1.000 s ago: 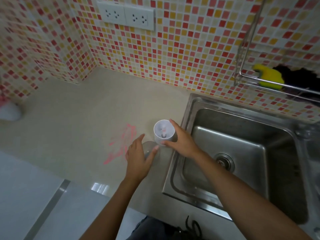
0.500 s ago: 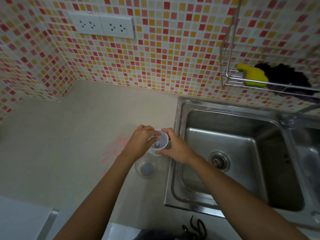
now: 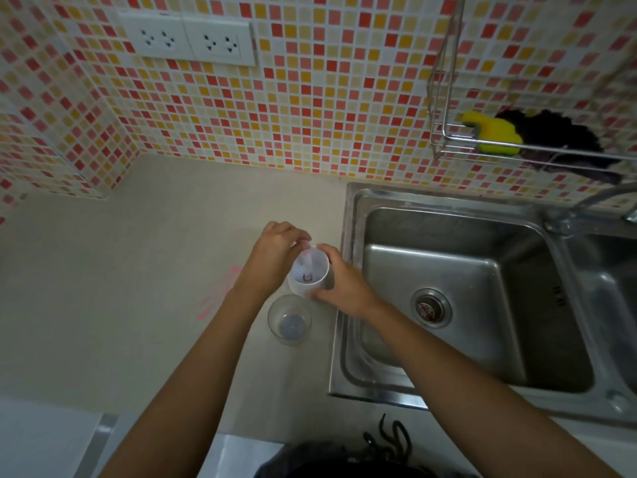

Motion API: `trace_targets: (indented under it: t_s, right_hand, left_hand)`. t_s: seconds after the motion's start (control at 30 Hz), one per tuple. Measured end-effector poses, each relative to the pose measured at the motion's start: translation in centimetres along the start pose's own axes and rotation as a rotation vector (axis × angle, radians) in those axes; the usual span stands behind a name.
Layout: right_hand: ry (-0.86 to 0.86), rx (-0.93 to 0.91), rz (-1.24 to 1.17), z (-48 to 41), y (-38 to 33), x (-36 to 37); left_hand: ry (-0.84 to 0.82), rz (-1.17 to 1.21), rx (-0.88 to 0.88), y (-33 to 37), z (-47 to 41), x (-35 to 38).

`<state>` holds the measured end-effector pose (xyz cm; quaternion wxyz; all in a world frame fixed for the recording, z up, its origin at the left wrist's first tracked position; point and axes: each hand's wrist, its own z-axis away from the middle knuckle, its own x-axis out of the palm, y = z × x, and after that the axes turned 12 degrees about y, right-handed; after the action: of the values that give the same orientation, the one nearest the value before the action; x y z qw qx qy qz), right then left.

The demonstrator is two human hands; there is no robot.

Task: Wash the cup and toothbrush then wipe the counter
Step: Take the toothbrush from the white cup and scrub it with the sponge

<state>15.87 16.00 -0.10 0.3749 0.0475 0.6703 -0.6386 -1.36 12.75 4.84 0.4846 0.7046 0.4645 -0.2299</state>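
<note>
Right hand (image 3: 344, 288) first: fingers curled round the far side of the white cup (image 3: 310, 282), thumb on the near wall, a firm wrap that holds it upright just above the counter (image 3: 138, 270) at the sink's left rim. The left hand (image 3: 275, 257) comes in from the other side, with its fingertips (image 3: 303, 241) bunched over the cup's back rim. They look pinched on the top of the toothbrush (image 3: 307, 260), a pale shaft standing inside the cup. It is seen almost end-on, so the contact itself is hard to make out.

That is the relation that counts. The brush's long axis runs straight up out of the cup, nearly in line with the camera, with its lower end at the cup's floor. The left hand sits directly on its top end and the right hand has only the cup wall. So the left is the hand to draw it, and the pull wants to go straight up along the shaft while the right steadies the cup.

Working outward, a clear cup (image 3: 289, 320) stands on the counter just in front of the white one, close below it but not in either hand. Pink marks (image 3: 220, 291) streak the counter just left of the left wrist, a job for the wipe. The sink (image 3: 465, 339) lies immediately right of the right hand. A yellow sponge (image 3: 493, 136) and a dark cloth (image 3: 558, 139) sit in the wire rack (image 3: 444, 98) on the wall above it, well apart from both hands. Washing not yet begun, by my read.
</note>
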Motion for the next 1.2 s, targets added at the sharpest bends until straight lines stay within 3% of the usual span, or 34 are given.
trace_targets:
  t_s: [0.07,0.13,0.37,0.43,0.5,0.67,0.73,0.8,0.9,1.07,1.2]
  right_hand:
    - [-0.027,-0.029,0.033,0.0,-0.1,-0.9]
    - [0.063,-0.065,0.045,0.1,-1.0,-3.1]
    - [0.825,-0.36,0.147,-1.4,-7.8,-17.3]
    - [0.941,-0.404,0.216,-2.4,-8.3,-20.7]
    - [0.915,-0.343,0.283,-4.0,-7.7,-23.5]
    - [0.645,0.128,0.401,-7.4,-6.9,-27.7]
    - [0.519,0.204,0.459,-7.8,-7.8,-28.3]
    - [0.509,0.205,0.512,-8.0,-8.1,-28.2]
    - [0.64,0.193,0.449,-8.4,-7.3,-27.9]
    - [0.848,-0.111,-0.033,-4.7,-8.4,-28.4]
    - [0.894,-0.246,-0.041,1.7,-7.7,-26.7]
  left_hand:
    - [0.053,0.025,-0.002,0.4,-0.8,-1.0]
    - [0.108,0.069,-0.018,1.1,-1.3,-1.9]
    - [0.109,0.297,-0.186,5.7,-4.2,-1.9]
    - [0.105,0.389,-0.251,7.5,-5.2,-1.4]
    - [0.114,0.48,-0.306,9.1,-6.2,-0.9]
    - [0.153,0.573,-0.38,12.2,-7.2,0.3]
    - [0.163,0.603,-0.407,12.7,-7.2,0.8]
    - [0.165,0.616,-0.436,13.1,-6.9,1.2]
    - [0.162,0.644,-0.501,13.5,-6.1,1.7]
    - [0.168,0.638,-0.548,15.1,-5.3,2.4]
    - [0.161,0.631,-0.567,16.9,-4.8,3.7]
